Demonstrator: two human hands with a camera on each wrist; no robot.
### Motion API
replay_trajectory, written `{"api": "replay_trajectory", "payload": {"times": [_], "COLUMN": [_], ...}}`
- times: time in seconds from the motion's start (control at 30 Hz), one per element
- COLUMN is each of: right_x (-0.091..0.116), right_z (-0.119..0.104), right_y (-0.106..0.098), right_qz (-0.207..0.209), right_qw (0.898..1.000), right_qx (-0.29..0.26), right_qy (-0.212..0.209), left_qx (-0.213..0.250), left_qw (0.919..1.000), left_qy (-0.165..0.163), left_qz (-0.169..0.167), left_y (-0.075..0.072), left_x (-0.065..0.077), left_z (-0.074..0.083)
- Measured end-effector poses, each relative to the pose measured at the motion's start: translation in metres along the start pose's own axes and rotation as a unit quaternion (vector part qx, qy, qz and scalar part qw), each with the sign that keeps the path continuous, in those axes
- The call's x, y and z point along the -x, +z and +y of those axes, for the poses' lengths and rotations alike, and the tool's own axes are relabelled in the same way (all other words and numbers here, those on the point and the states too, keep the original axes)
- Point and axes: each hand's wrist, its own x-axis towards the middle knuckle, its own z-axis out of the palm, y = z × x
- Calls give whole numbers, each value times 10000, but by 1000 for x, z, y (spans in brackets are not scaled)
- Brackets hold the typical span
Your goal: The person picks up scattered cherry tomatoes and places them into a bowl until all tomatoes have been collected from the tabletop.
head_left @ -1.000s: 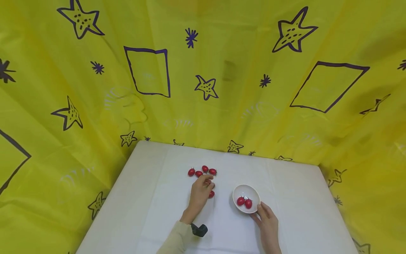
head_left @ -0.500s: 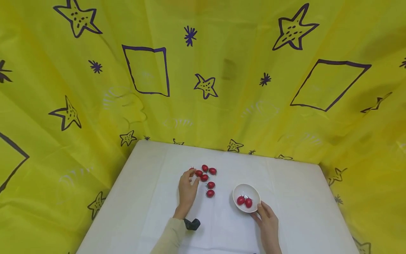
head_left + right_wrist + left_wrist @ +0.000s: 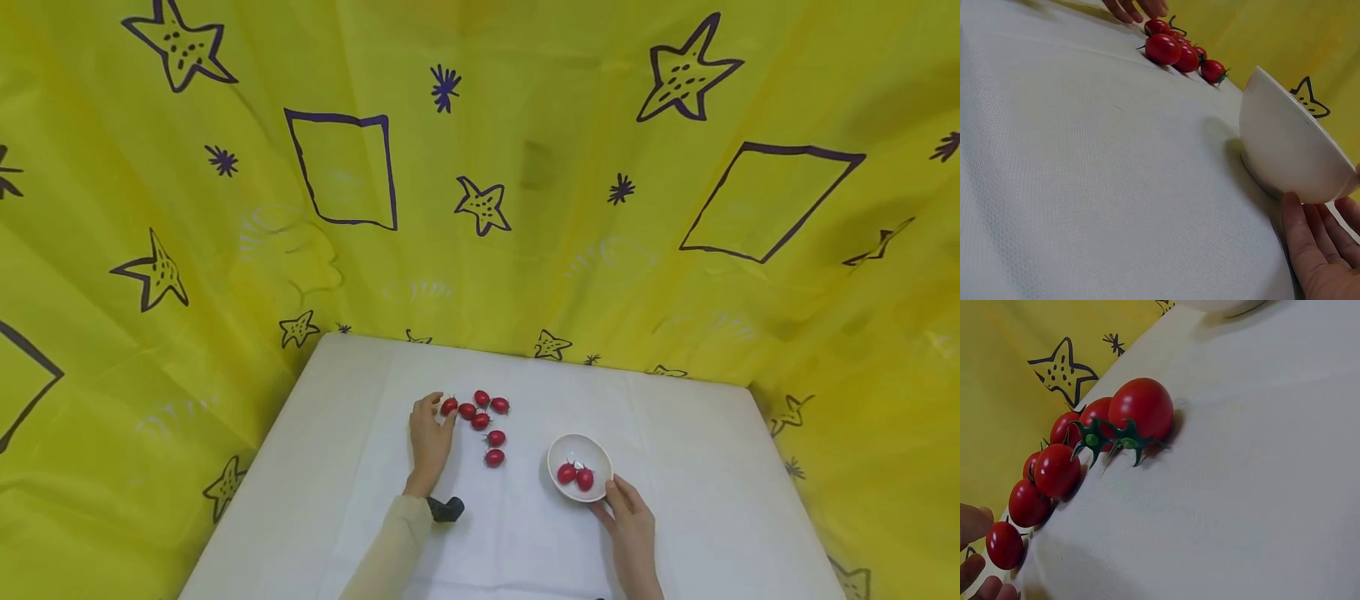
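My left hand (image 3: 431,437) is at the leftmost cherry tomato (image 3: 448,406), its fingers and thumb spread to either side. In the left wrist view that tomato (image 3: 1004,545) lies on the cloth between the fingertips, with a gap visible around it. Several more red cherry tomatoes (image 3: 481,422) with green stems lie to its right in a loose cluster. My right hand (image 3: 633,533) holds a white bowl (image 3: 595,452) by its right side, thumb at the rim and fingers underneath. Two cherry tomatoes (image 3: 585,478) sit inside the bowl, which looks tilted in the right wrist view.
A white cloth (image 3: 697,500) covers the table. Yellow curtains (image 3: 525,275) with drawn stars and frames hang behind and along both sides. A black wrist strap piece (image 3: 446,509) shows beside the left sleeve (image 3: 390,542).
My left hand has moved left and slightly away from the middle tomatoes to the leftmost one. The right hand and bowl stay in place, with the same two tomatoes inside.
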Motion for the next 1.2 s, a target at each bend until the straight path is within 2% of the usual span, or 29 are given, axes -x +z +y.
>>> {"api": "replay_trajectory", "payload": {"times": [0.23,0.4,0.5,0.97,1.1,1.2], "right_x": [1,3,4,2,2,1], "right_z": [1,2,3,-1,-1,-2], "right_y": [1,0,0,2,3,2], "right_qz": [32,-54,-76,19,-23,-28], "right_qw": [9999,9999,9999,10000,9999,10000], "right_qx": [-63,58,104,-73,-106,-80], "right_qy": [-77,-63,-50,-61,-19,-6], "left_qx": [-266,-721,-772,-378,-238,-142], "left_qw": [9989,9949,9938,9950,9938,9929], "left_qy": [-95,81,145,-139,-283,-228], "left_qz": [-376,-705,-782,-917,-1052,-1155], "left_y": [1,1,1,-5,-11,-17], "left_x": [-9,-10,-11,-16,-14,-12], "left_z": [-6,-11,-15,-16,-12,-6]}}
